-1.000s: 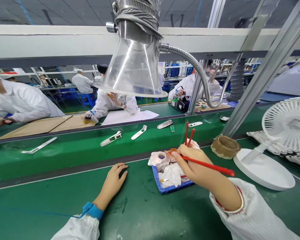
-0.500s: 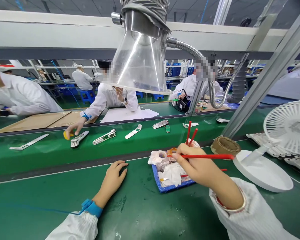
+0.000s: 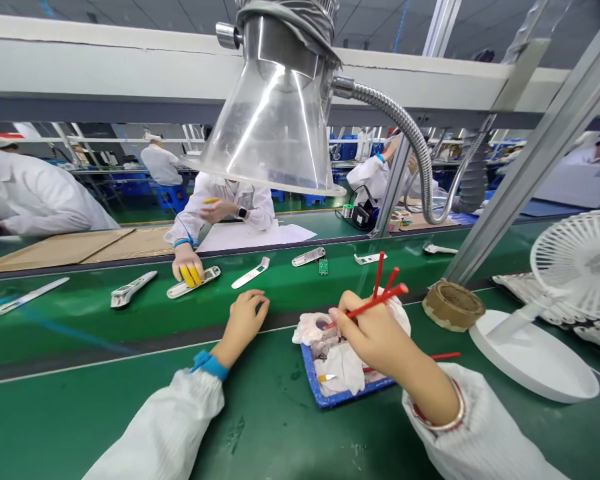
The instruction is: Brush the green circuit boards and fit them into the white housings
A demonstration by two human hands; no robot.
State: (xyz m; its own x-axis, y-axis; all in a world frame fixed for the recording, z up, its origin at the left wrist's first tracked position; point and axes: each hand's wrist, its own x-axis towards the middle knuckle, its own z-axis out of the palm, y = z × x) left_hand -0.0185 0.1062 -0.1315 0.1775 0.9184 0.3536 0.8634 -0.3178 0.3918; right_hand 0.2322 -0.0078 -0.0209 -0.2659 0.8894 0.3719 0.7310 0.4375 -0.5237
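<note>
My right hand (image 3: 377, 337) is closed around a thin red-handled brush (image 3: 383, 297). Its lower end points down into a small round container wrapped in pinkish-white wipes (image 3: 310, 328), at the back left of a blue tray (image 3: 330, 399). A second brush (image 3: 327, 378) with a pale tip lies among the tray's wipes, and more red sticks stand upright behind my hand. My left hand (image 3: 244, 320) is empty at the near edge of the green conveyor belt (image 3: 280, 293), fingers loosely bent and apart. The closest piece to it is a white curved plastic shell (image 3: 251, 272).
More shells lie along the belt, one beside a small green circuit board (image 3: 323, 267). Across it, a co-worker's yellow-tipped hand (image 3: 189, 267) touches a shell. A clear lamp-like hood (image 3: 275, 127) hangs overhead. A tape roll (image 3: 453, 305) and white fan (image 3: 535, 357) stand right.
My left hand has moved forward to the belt edge. The brush in my right hand has tilted, its tip now lower at the container. The belt pieces have shifted left.
</note>
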